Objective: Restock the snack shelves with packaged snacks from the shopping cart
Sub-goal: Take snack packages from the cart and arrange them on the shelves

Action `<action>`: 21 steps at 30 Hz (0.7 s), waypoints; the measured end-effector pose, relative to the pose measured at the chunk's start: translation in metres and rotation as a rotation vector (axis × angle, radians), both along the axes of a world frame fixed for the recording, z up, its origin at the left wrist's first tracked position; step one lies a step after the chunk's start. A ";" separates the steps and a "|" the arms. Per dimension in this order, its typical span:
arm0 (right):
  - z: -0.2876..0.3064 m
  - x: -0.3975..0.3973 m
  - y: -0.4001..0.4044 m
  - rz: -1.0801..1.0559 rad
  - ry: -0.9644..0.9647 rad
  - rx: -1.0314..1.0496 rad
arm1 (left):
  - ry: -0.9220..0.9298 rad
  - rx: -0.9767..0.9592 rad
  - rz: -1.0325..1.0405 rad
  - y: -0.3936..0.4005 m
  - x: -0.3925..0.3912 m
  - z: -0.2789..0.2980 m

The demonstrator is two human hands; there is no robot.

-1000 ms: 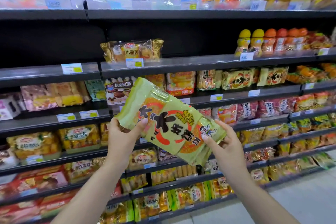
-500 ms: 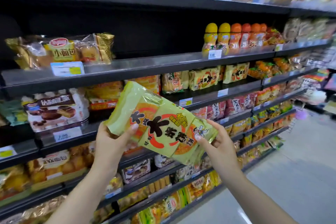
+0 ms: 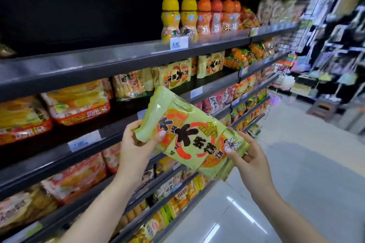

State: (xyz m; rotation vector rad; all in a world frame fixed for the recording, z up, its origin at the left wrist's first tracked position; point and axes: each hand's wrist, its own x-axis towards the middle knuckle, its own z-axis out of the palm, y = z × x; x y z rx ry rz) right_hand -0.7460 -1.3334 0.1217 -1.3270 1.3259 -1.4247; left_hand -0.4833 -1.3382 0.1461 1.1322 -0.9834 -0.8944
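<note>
I hold a pale green rice-cracker packet (image 3: 189, 136) with black characters and an orange-red ring, tilted in front of the shelves. My left hand (image 3: 136, 144) grips its upper left end, thumb on the front. My right hand (image 3: 250, 160) grips its lower right end. Matching green-yellow packets (image 3: 178, 76) stand on the shelf behind it, below the shelf edge (image 3: 118, 59) with the price tag. The shopping cart is out of view.
Yellow and orange capped bottles (image 3: 199, 17) stand on the shelf above. Orange and red packets (image 3: 77, 102) fill the shelf to the left, and more snack bags line the lower shelves (image 3: 167, 187). The tiled aisle floor (image 3: 296, 163) runs right toward hanging goods racks (image 3: 339, 45).
My view has swung to the right along the shelves, bringing the aisle end into sight. Both hands keep the same grip on the packet, which now sits lower right in the frame.
</note>
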 end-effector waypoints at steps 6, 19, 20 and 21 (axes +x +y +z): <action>-0.013 -0.092 -0.065 -0.096 -0.045 -0.010 | -0.041 0.033 -0.046 -0.066 -0.103 -0.009; -0.003 -0.245 -0.181 -0.149 0.115 0.059 | -0.381 0.034 -0.016 -0.200 -0.258 -0.003; -0.001 -0.251 -0.190 -0.148 0.125 0.065 | -0.395 0.029 -0.015 -0.210 -0.264 -0.001; 0.001 -0.257 -0.201 -0.153 0.145 0.074 | -0.408 0.024 -0.016 -0.221 -0.269 0.002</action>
